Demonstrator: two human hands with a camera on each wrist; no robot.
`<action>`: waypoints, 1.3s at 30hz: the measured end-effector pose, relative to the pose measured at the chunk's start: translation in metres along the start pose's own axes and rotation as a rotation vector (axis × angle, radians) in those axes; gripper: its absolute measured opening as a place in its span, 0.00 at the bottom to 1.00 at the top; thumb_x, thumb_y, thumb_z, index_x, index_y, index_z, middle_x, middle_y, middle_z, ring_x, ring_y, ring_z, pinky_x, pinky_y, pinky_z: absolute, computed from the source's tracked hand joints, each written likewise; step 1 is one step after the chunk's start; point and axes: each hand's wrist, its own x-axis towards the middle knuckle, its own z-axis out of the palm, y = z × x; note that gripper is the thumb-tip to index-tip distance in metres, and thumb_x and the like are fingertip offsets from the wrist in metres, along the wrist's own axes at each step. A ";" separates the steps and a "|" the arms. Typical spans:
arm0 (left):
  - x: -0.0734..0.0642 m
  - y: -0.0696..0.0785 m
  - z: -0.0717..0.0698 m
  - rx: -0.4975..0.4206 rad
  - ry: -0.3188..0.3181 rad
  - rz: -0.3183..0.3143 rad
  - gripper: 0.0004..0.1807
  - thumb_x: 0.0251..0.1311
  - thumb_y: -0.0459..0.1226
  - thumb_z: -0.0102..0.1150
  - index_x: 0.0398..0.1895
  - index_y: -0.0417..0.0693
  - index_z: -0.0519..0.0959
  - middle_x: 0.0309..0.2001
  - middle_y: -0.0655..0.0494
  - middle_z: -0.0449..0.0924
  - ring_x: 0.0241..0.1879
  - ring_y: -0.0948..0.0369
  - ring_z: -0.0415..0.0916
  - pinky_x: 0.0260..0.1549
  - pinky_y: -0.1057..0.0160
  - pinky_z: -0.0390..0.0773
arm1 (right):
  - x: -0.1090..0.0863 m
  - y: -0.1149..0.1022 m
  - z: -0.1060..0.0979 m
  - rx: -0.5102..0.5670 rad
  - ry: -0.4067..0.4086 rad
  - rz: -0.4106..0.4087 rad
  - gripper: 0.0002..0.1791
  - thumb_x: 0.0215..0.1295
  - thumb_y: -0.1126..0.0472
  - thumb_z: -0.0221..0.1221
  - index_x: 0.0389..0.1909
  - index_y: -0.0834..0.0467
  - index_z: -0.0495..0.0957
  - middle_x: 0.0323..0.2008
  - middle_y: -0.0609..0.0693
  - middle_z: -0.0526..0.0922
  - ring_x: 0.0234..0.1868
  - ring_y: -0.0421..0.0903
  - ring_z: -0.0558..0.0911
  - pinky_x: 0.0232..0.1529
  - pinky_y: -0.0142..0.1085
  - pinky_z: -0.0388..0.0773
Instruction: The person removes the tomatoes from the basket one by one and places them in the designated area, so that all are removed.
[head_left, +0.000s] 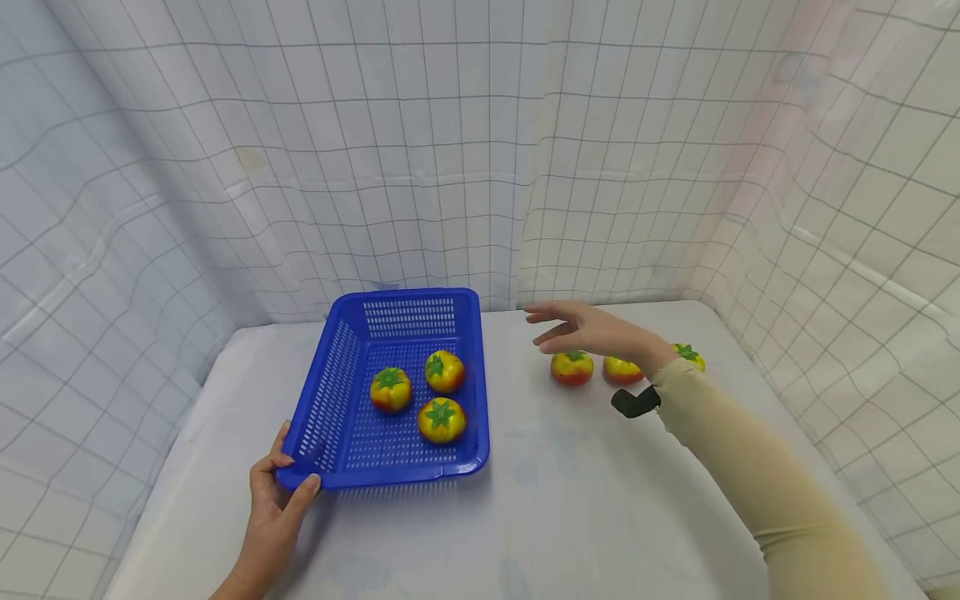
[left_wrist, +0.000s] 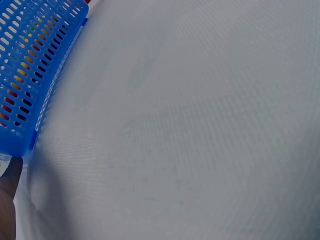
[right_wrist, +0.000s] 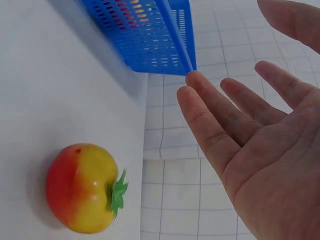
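Observation:
My left hand (head_left: 272, 521) grips the near-left corner of a blue plastic basket (head_left: 382, 477), with the thumb on the near rim and the fingers on the left side. Three yellow-and-red tomatoes with green leafy tops lie in the basket, among them one tomato (head_left: 442, 420) near the front right. My right hand (head_left: 588, 329) hovers empty to the right of the basket, fingers spread. Close below it on the table is another tomato (head_left: 572, 369); the right wrist view shows this tomato (right_wrist: 82, 189) apart from the fingers.
Two more tomatoes, a middle tomato (head_left: 622, 370) and a far-right tomato (head_left: 688, 357), sit partly hidden behind my right wrist and sleeve. A white cloth covers the table (head_left: 555, 500). Grid-patterned curtains (head_left: 487, 167) stand behind and on both sides.

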 end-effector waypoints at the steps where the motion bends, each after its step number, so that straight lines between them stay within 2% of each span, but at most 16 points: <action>1: 0.000 0.000 0.000 0.004 0.000 -0.003 0.22 0.78 0.30 0.47 0.60 0.57 0.49 0.83 0.57 0.26 0.77 0.40 0.35 0.53 0.82 0.67 | 0.003 -0.003 0.002 -0.003 -0.007 -0.002 0.39 0.65 0.42 0.67 0.75 0.36 0.62 0.70 0.38 0.70 0.63 0.43 0.78 0.64 0.49 0.74; 4: 0.000 0.001 0.000 0.011 0.001 -0.007 0.22 0.78 0.30 0.47 0.60 0.57 0.49 0.83 0.57 0.26 0.78 0.39 0.34 0.53 0.82 0.68 | 0.013 -0.011 0.009 -0.015 -0.026 -0.013 0.40 0.65 0.42 0.67 0.76 0.35 0.61 0.70 0.39 0.70 0.63 0.41 0.78 0.64 0.48 0.74; 10: 0.000 0.000 0.000 -0.023 -0.003 -0.009 0.21 0.78 0.30 0.46 0.60 0.56 0.49 0.83 0.57 0.26 0.77 0.39 0.35 0.53 0.81 0.69 | 0.033 -0.032 0.023 0.005 -0.083 -0.061 0.40 0.66 0.45 0.66 0.77 0.38 0.61 0.71 0.43 0.69 0.64 0.45 0.78 0.64 0.49 0.74; 16: 0.000 0.000 0.001 -0.040 -0.003 -0.001 0.20 0.78 0.29 0.46 0.60 0.55 0.50 0.83 0.59 0.27 0.77 0.38 0.35 0.54 0.80 0.69 | 0.052 -0.049 0.038 0.009 -0.133 -0.086 0.38 0.66 0.46 0.66 0.76 0.40 0.63 0.72 0.45 0.69 0.63 0.44 0.78 0.61 0.47 0.76; 24: 0.000 -0.001 0.001 -0.060 0.001 0.020 0.20 0.78 0.28 0.45 0.59 0.53 0.50 0.83 0.56 0.28 0.77 0.40 0.36 0.56 0.78 0.69 | 0.079 -0.059 0.053 -0.021 -0.191 -0.104 0.40 0.66 0.46 0.66 0.77 0.40 0.61 0.72 0.46 0.69 0.61 0.41 0.79 0.64 0.49 0.74; 33: -0.001 -0.002 0.000 -0.054 0.000 0.019 0.19 0.78 0.28 0.45 0.59 0.53 0.51 0.83 0.58 0.28 0.78 0.41 0.35 0.56 0.79 0.69 | 0.105 -0.069 0.067 -0.075 -0.206 -0.105 0.39 0.66 0.47 0.66 0.76 0.39 0.63 0.71 0.45 0.70 0.61 0.39 0.79 0.65 0.48 0.73; 39: 0.000 -0.002 0.000 -0.064 0.005 0.024 0.19 0.78 0.28 0.45 0.59 0.53 0.51 0.83 0.56 0.28 0.78 0.42 0.35 0.57 0.78 0.69 | 0.123 -0.076 0.080 -0.093 -0.215 -0.109 0.37 0.68 0.52 0.66 0.76 0.43 0.64 0.71 0.49 0.70 0.60 0.42 0.79 0.63 0.43 0.74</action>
